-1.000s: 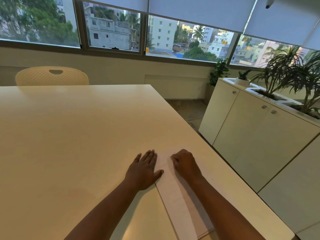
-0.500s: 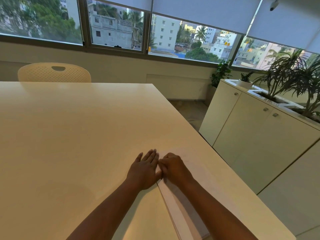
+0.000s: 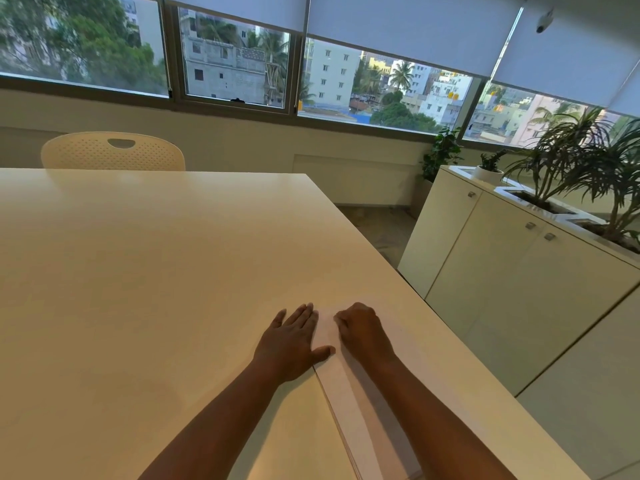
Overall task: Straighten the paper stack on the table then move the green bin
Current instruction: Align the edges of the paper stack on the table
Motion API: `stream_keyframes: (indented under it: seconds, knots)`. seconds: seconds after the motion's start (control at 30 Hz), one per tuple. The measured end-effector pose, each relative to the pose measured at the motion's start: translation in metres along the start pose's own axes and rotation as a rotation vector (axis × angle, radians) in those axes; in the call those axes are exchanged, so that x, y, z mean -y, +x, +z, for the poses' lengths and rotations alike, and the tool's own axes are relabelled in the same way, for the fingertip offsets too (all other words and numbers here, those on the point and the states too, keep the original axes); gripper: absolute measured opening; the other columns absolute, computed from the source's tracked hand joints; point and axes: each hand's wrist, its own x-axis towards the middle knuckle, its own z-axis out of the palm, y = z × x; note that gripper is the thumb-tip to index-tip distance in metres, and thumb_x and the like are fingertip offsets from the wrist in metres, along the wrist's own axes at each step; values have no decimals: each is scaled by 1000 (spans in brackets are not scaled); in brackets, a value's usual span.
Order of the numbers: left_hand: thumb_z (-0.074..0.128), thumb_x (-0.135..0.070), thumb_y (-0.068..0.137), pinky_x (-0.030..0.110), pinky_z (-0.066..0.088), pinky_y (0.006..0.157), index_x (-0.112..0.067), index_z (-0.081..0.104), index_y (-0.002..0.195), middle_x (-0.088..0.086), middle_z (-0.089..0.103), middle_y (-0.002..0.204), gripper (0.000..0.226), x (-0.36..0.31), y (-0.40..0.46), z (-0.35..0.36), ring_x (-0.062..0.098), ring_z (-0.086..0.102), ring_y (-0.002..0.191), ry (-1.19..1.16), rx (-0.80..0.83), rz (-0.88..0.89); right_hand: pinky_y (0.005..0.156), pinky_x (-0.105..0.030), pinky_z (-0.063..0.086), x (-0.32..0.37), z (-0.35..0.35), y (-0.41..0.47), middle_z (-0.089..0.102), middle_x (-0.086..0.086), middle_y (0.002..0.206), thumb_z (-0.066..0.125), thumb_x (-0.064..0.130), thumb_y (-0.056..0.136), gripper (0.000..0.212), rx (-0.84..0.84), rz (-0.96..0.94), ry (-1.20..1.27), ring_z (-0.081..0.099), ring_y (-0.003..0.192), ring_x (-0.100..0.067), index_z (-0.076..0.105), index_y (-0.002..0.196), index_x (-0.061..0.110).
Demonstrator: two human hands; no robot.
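A white paper stack (image 3: pixel 341 386) lies near the right edge of the cream table (image 3: pixel 145 271), running from my hands back toward me. My left hand (image 3: pixel 292 339) rests flat, fingers together, with its thumb against the stack's left edge. My right hand (image 3: pixel 362 329) sits on top of the stack with its fingers curled down onto the paper; my right forearm covers much of the sheets. No green bin is in view.
A perforated cream chair (image 3: pixel 112 152) stands at the table's far side. White cabinets (image 3: pixel 512 292) with potted plants (image 3: pixel 568 168) on top run along the right, across a narrow floor gap. Windows line the far wall.
My right hand slid left until it touched my left hand, then moved back right, leaving a strip of paper showing between them. My left hand stayed put.
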Motion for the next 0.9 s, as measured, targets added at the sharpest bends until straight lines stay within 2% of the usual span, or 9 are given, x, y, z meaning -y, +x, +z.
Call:
stream_keyframes:
  seconds: [0.07,0.17,0.3,0.43,0.57,0.63,0.73,0.8,0.9]
  knots:
    - [15,-78,89,38,-4,122,-19,3,157,0,-3,165,91,1,0,1,10,-5,151,-9,-5,0,72,-28,55,8,8,-3,66,-12,93,49,20,98,26,34,-42,-5,62,74,-17,72,91,9]
    - [17,-79,89,38,-4,122,-19,4,157,-1,-1,165,91,1,1,1,9,-5,151,-19,-14,-3,74,-23,51,6,6,-5,67,-10,93,51,21,98,25,80,-76,51,60,76,-14,74,95,10]
    - [19,-77,90,37,-5,121,-19,3,157,-1,-1,165,89,2,1,0,10,-4,151,-24,-11,-9,73,-14,38,-18,-10,3,68,-10,97,48,22,100,28,-3,77,29,59,82,-13,73,99,9]
    - [18,-76,91,38,-4,122,-18,3,157,-1,-2,165,89,0,0,1,10,-4,151,-15,-18,-5,69,-21,50,1,4,2,65,-11,92,48,18,98,27,16,18,-26,60,74,-15,72,90,9]
    - [17,-75,91,38,-4,122,-18,3,157,0,-2,165,88,0,0,0,11,-5,151,-8,-23,-4,75,-28,54,-4,2,-2,65,-9,90,49,21,98,27,33,-18,23,61,74,-15,73,91,9]
    - [16,-75,92,38,-5,122,-17,1,157,0,-4,165,88,0,-1,-1,11,-6,151,0,-15,-1,73,-18,47,-19,-8,0,66,-9,91,48,18,99,27,2,67,11,60,76,-14,73,92,8]
    - [15,-74,92,38,-5,123,-17,-1,157,0,-6,165,87,-1,-2,-2,11,-7,151,5,-7,1,65,-17,34,-25,-14,3,65,-11,91,47,13,97,28,-72,166,-20,55,73,-14,72,88,6]
    - [16,-73,93,39,-5,123,-17,-2,157,0,-7,165,87,-1,-2,-2,11,-8,151,13,8,3,64,-18,37,-13,-6,3,63,-10,91,46,15,98,27,-40,112,-71,54,71,-13,71,88,8]
    - [16,-72,94,39,-6,122,-17,-2,157,0,-7,165,86,-2,-1,-2,11,-8,151,26,3,-2,69,-25,51,-2,3,-3,63,-11,90,46,17,99,28,29,-8,-56,60,74,-18,71,89,8]
